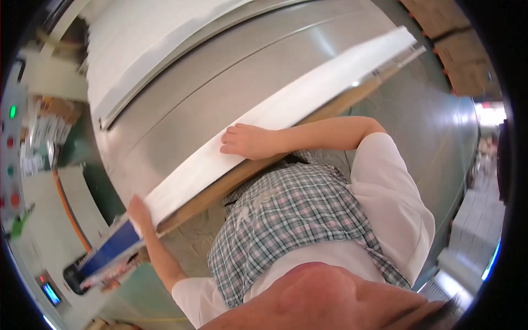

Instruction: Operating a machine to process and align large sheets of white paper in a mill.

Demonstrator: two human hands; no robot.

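A long, narrow strip of white material [203, 168] runs slantwise in front of me, from near left to far right, on a narrow ledge with a brown front edge [203, 206]. My right hand [247, 142] lies palm down on the middle of the strip, its fingers a little apart and slightly bent. At the strip's near left end, my left hand [141, 214] is closed on the edge; its fingers are slightly blurred. Just beyond that hand a blue surface [115, 245] continues the line of the ledge.
Beyond the strip spreads a wide grey metal surface [181, 118], with a large white sheet [137, 49] at its far side. A control panel [12, 143] with lit buttons stands at the left. Cardboard boxes [465, 58] are stacked at the far right, white stacks [476, 212] nearer.
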